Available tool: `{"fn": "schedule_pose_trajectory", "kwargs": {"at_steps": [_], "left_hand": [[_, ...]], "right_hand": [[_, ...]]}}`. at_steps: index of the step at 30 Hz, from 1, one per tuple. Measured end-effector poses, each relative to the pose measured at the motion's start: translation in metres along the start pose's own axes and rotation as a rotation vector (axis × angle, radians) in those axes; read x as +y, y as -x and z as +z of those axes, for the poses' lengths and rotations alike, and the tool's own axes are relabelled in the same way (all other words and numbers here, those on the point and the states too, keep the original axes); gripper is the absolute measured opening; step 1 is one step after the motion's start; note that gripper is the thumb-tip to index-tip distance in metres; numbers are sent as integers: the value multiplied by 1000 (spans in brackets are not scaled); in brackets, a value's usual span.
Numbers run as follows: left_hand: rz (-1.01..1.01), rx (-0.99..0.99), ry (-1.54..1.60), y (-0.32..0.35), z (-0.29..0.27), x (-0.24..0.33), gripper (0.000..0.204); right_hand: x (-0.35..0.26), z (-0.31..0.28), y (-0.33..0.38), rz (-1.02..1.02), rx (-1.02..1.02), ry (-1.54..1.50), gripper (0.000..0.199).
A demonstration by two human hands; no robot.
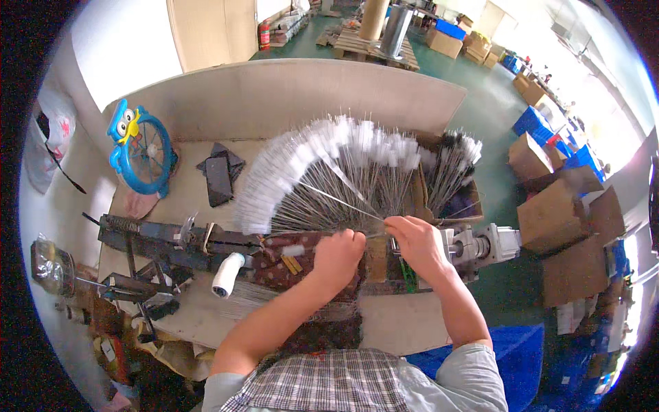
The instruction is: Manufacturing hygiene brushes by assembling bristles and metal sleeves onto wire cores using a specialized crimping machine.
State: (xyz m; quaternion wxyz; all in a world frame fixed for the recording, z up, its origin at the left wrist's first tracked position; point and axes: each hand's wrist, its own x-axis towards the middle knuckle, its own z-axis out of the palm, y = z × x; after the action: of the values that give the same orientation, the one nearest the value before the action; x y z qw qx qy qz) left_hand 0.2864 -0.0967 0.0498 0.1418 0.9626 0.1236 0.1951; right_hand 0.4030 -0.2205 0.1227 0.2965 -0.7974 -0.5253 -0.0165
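A large fan of wire-stemmed brushes with white bristle tips spreads over the middle of the workbench, their stems converging toward my hands. At the right end of the fan, my right hand is closed, thumb and fingers pinched on a thin pale wire that slants up to the left across the stems. Lower and to the left, my left hand is curled with its fingertips pressed together near the stem ends. What it holds, if anything, is hidden.
A motor-like metal machine part sits right of my right hand. More brushes stand in a carton behind it. To the left are a white pipe elbow, a dark phone and a blue cartoon-bird wheel. A board edges the bench's back.
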Motion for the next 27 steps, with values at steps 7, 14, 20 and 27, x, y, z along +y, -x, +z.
{"fn": "schedule_pose_trajectory", "kwargs": {"at_steps": [7,14,20,27], "left_hand": [[-74,4,-339,1,-11,-60,11],[-111,276,82,105,-55,-38,18],[-833,325,817,147,-78,-47,16],[-981,537,1555,141,-91,-70,38]], "right_hand": [[6,-7,-10,-122,-320,-61,16],[-60,62,-50,-523,-286,-238,11],[-90,109,-62,-475,-187,-268,12],[-111,125,-64,-417,-156,-84,8]]}}
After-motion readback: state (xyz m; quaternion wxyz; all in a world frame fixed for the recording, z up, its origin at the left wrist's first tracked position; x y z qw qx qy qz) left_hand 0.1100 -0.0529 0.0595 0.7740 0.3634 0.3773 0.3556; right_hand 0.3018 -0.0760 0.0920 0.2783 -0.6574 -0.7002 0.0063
